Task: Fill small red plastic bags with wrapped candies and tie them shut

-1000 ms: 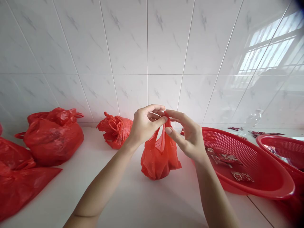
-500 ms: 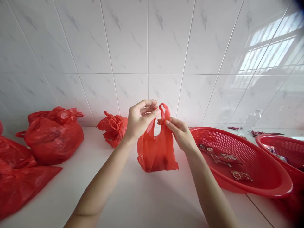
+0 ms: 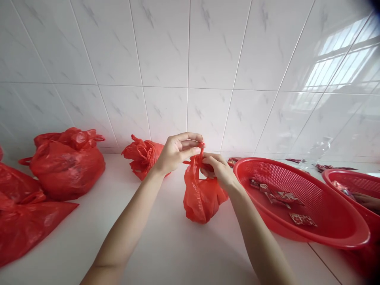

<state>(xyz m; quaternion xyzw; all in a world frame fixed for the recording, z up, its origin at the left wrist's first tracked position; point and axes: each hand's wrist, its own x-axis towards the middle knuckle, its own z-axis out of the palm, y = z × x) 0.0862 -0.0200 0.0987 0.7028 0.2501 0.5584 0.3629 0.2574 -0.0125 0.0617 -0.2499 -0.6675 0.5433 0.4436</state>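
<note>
A small red plastic bag [image 3: 203, 200] hangs just above or on the white table in the middle; I cannot tell which. Its handles are gathered and twisted together at the top. My left hand [image 3: 181, 152] pinches the upper end of the handles between thumb and fingers. Lower down on the right side, my right hand [image 3: 218, 168] has its fingers curled around the base of the handles. What the bag contains is hidden by the plastic.
Knotted red bags [image 3: 68, 168] lie on the left, with a smaller one [image 3: 145, 156] near the tiled wall. At right stands a red basket [image 3: 299, 170] with several small packets. Another person's hand [image 3: 368, 201] reaches into a second basket [image 3: 353, 176]. A clear bottle [image 3: 319, 150] stands behind.
The bag was hanging spread with its handle loops apart; now the handles are drawn together and the bag has turned and bunched up. Another person's hand has appeared at the far right.
</note>
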